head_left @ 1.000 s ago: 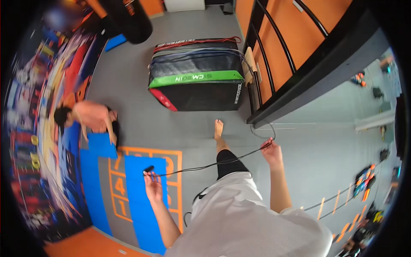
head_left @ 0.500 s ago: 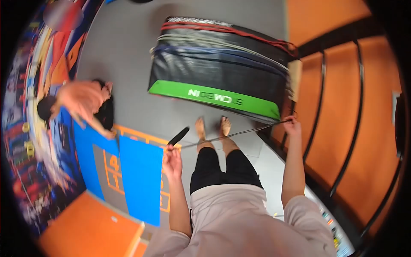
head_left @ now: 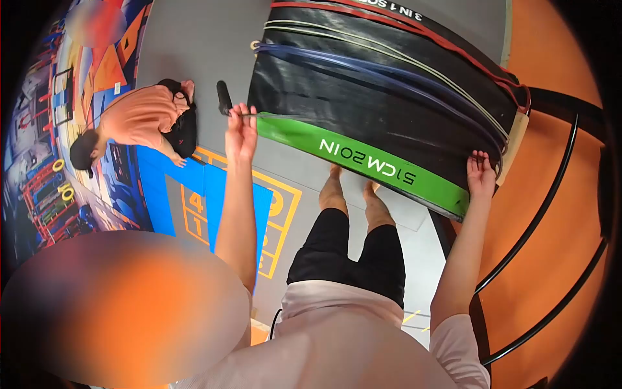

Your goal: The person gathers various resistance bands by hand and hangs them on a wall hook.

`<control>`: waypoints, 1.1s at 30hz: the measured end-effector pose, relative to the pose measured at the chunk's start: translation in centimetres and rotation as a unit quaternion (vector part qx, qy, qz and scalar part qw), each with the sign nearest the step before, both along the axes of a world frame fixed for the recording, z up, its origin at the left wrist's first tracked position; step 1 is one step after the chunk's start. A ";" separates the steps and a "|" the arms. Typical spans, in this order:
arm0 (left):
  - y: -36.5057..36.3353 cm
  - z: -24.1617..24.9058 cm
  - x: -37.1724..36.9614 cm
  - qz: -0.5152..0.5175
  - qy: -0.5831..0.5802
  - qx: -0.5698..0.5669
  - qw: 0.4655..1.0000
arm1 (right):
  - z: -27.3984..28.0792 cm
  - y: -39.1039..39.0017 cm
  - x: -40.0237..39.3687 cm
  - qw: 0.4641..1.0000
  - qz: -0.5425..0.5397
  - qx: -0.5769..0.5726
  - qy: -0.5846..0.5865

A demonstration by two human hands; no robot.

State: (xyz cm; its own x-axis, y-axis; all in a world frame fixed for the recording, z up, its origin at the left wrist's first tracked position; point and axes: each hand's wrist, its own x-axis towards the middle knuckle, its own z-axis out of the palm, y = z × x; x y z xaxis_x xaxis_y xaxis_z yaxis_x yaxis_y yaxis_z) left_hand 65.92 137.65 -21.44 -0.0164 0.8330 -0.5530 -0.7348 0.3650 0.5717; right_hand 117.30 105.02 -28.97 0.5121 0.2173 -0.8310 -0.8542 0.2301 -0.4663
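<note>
Gray floor fills the upper left. Both hands now reach over the padded box, closer than a moment ago, bringing the black-handled cord to its left edge, upper left of center. Left hand fingers pinch the cord; right hand fingers curl, grip unclear. Bands drape the box.

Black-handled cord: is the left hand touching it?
Touching. The head view shows the left hand pinching the cord beside its black handle, with the cord emerging on the other side of the grip.
</note>
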 end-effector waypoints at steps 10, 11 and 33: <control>5.6 -1.8 7.1 -0.281 0.173 -0.112 0.937 | 1.3 -1.1 0.8 0.979 0.035 -0.185 -0.085; 4.6 -1.4 7.3 -0.300 0.191 -0.107 0.928 | 1.2 -2.1 0.6 0.979 0.027 -0.181 -0.089; -10.0 15.7 16.9 -0.859 0.043 0.009 0.510 | 28.1 -26.3 -47.7 0.858 -0.417 -0.279 -0.110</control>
State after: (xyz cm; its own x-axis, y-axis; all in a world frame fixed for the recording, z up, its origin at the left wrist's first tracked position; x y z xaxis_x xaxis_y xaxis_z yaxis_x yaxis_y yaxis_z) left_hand 82.78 127.70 -5.73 0.7225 -0.3373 -0.6035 0.6891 0.4217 0.5893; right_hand 69.64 78.72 -0.86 0.4528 -0.7017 -0.5501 -0.3781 0.4076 -0.8312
